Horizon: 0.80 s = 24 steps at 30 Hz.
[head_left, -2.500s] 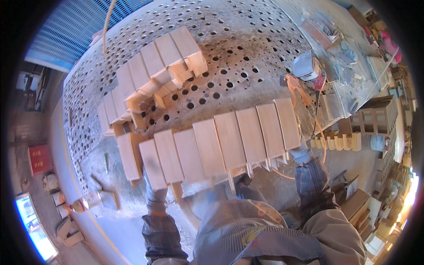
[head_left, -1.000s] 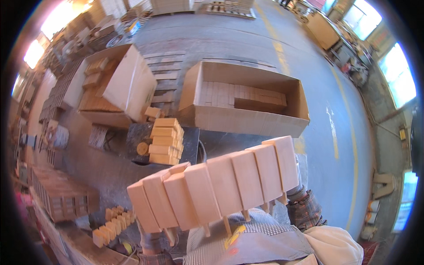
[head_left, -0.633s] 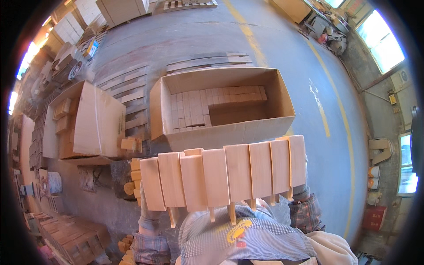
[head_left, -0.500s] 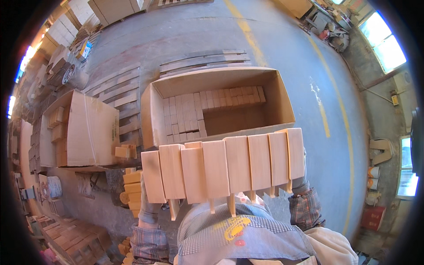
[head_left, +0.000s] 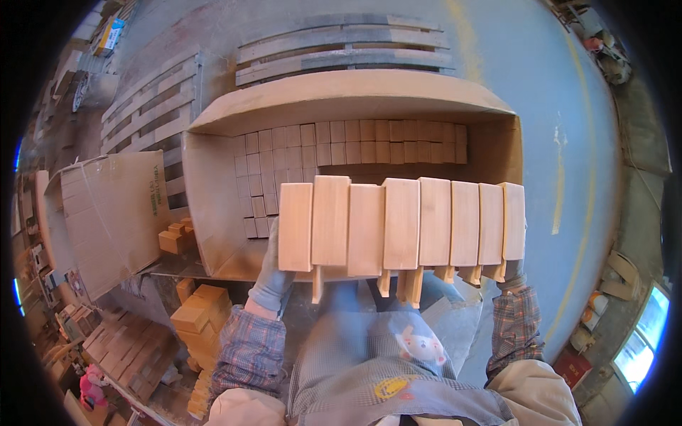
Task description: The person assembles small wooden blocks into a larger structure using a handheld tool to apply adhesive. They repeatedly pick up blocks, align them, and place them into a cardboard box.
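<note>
Eight wooden blocks [head_left: 401, 224] were held side by side in a single row, broad faces up, in front of the wearer's body. The upper ends of the row were staggered, and narrow wooden strips [head_left: 386, 282] projected from its lower edge toward the wearer. The grey-gloved left hand [head_left: 272, 280] gripped the left end of the row, with its thumb along the outer side. The right hand [head_left: 513, 273] was positioned at the right end and supported the row there; its fingers were mostly hidden, so their exact placement could not be determined.

In the view, the row overlapped the near side of an open cardboard carton [head_left: 355, 96]. Contact between the row and the carton could not be confirmed. Inside the carton, packed blocks [head_left: 284, 153] were arranged along the left side and the far wall. A slatted pallet [head_left: 348, 57] lay beyond the carton; a second pallet [head_left: 153, 99] lay to the far left.

Left of the carton stood another carton [head_left: 110, 213], with a few small blocks [head_left: 172, 240] between the two. A stack of yellowish wood pieces [head_left: 202, 312] was located near the left sleeve [head_left: 252, 348]. An apron [head_left: 398, 369] covered the wearer's front.
</note>
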Each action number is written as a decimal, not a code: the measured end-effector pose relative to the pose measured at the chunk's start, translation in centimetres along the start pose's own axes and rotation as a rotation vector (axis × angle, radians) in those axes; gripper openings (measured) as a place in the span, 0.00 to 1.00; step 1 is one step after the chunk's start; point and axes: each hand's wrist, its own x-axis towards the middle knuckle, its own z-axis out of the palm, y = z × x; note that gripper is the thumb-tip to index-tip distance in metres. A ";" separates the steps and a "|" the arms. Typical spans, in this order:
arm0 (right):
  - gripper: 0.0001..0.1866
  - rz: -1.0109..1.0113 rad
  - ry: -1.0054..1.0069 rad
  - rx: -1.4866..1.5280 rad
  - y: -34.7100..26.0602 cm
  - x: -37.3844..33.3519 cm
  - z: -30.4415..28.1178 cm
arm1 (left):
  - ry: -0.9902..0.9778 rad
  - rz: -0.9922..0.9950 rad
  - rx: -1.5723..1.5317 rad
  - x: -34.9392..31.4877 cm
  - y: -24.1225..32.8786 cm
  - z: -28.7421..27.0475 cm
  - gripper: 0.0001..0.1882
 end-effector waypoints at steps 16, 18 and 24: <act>0.24 0.341 0.201 0.113 7.2 6.6 -9.6 | -0.102 -0.556 -0.152 8.0 -17.9 2.3 0.29; 0.24 0.463 0.276 0.186 8.1 6.5 -10.2 | -0.212 -0.385 0.031 7.5 -19.8 1.8 0.30; 0.25 0.490 0.070 -0.168 12.0 10.3 -10.4 | -0.214 -0.521 0.017 9.1 -27.7 -0.3 0.27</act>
